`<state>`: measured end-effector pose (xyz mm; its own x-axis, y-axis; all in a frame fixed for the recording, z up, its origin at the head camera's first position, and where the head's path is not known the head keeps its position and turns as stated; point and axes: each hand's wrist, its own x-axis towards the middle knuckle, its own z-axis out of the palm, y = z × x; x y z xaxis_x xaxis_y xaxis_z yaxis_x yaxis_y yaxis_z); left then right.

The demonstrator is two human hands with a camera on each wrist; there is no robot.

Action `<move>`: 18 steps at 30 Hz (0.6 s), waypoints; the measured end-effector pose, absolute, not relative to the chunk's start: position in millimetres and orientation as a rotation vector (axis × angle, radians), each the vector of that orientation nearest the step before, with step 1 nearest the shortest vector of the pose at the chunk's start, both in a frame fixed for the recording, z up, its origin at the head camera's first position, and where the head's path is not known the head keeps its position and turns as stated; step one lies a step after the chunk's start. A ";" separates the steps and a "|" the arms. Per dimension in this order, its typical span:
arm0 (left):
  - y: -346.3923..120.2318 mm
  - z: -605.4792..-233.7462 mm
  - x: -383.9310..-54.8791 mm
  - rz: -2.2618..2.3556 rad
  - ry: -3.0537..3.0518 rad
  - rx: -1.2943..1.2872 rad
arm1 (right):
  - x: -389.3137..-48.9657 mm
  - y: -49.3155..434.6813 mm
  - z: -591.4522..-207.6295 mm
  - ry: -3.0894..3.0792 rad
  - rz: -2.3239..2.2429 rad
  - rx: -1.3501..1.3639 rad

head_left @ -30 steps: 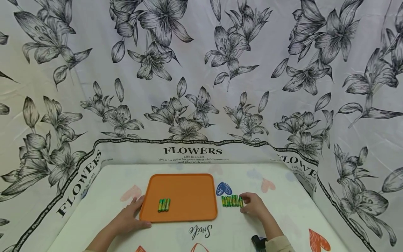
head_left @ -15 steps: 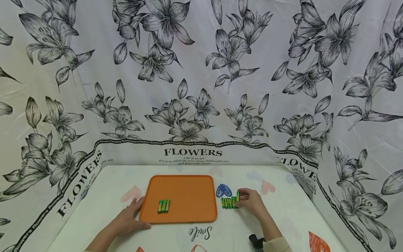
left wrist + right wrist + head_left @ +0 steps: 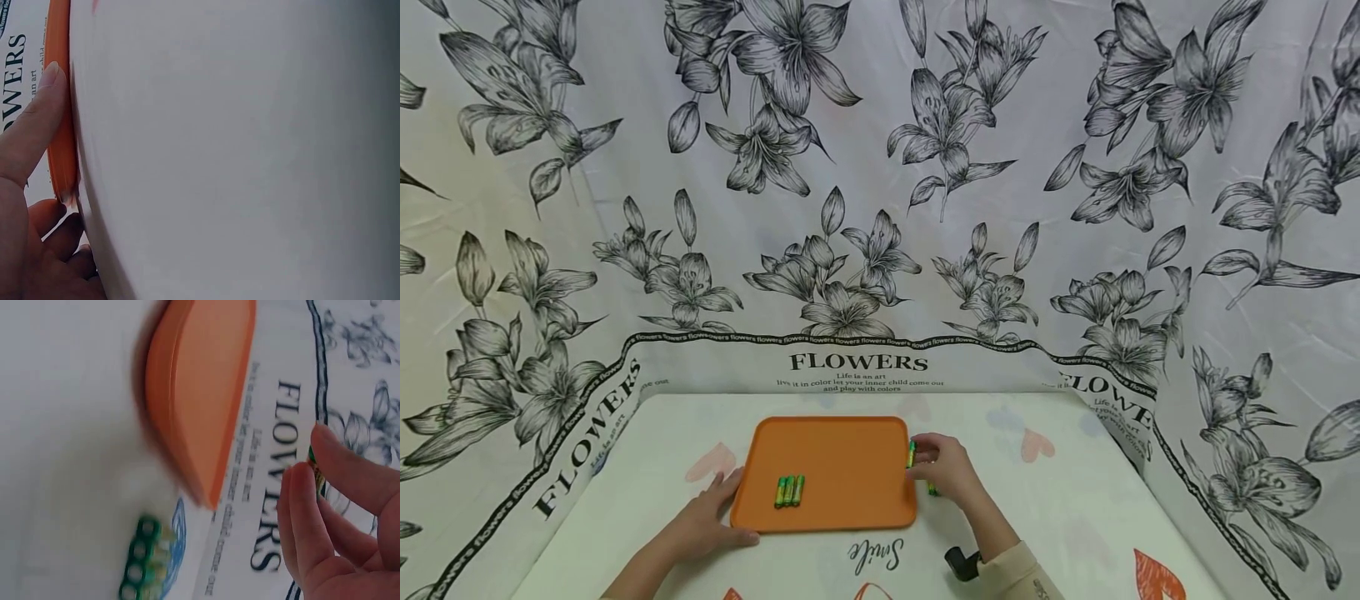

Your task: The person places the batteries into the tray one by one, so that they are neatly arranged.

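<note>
My right hand [image 3: 951,467] pinches a green-and-yellow battery [image 3: 912,454] between thumb and fingertips, raised at the right edge of the orange tray [image 3: 850,467]. The right wrist view shows the end of this battery [image 3: 317,475] between the fingers. Three similar batteries [image 3: 789,492] lie side by side on the tray's left part. To the right of the tray, a row of batteries [image 3: 140,559] lies on the cloth, mostly hidden behind my right hand in the head view. My left hand [image 3: 703,517] rests spread at the tray's near left corner, its thumb [image 3: 40,119] along the front wall.
A white cloth printed with hearts [image 3: 1038,445] and lettering covers the table. Flower-printed curtain [image 3: 842,250] hangs behind it and at both sides. A black device [image 3: 961,563] sits at my right wrist, by the sleeve [image 3: 1018,575].
My right hand has picked a battery from the right end of the row, raised it and carried it left to the tray's edge. The left hand and tray keep their place.
</note>
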<state>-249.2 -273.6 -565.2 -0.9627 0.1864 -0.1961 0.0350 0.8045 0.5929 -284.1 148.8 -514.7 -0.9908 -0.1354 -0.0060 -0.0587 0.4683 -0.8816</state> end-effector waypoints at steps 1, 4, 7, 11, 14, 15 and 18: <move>-273.8 -565.2 -249.1 0.901 2.747 0.172 | -284.8 142.8 -515.1 2.628 -1.574 -0.181; -273.9 -564.8 -248.7 0.914 2.745 0.176 | -286.7 126.1 -518.3 2.635 -1.596 -0.205; -273.8 -565.2 -248.1 0.919 2.744 0.169 | -287.9 110.5 -523.1 2.621 -1.616 -0.238; -273.9 -565.8 -247.5 0.911 2.736 0.149 | -290.1 89.0 -530.9 2.590 -1.611 -0.272; -274.2 -566.3 -247.6 0.906 2.733 0.143 | -290.4 71.5 -535.1 2.573 -1.599 -0.277; -274.2 -566.3 -247.9 0.903 2.736 0.146 | -290.0 65.7 -535.9 2.574 -1.598 -0.282; -273.3 -565.9 -249.0 0.906 2.744 0.153 | -287.9 49.1 -538.2 2.588 -1.585 -0.292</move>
<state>-249.0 -273.3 -565.9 -0.9640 0.1753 -0.2001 0.0216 0.8014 0.5977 -287.9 49.1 -538.2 -0.9774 -0.2105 0.0204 -0.1138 0.4422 -0.8897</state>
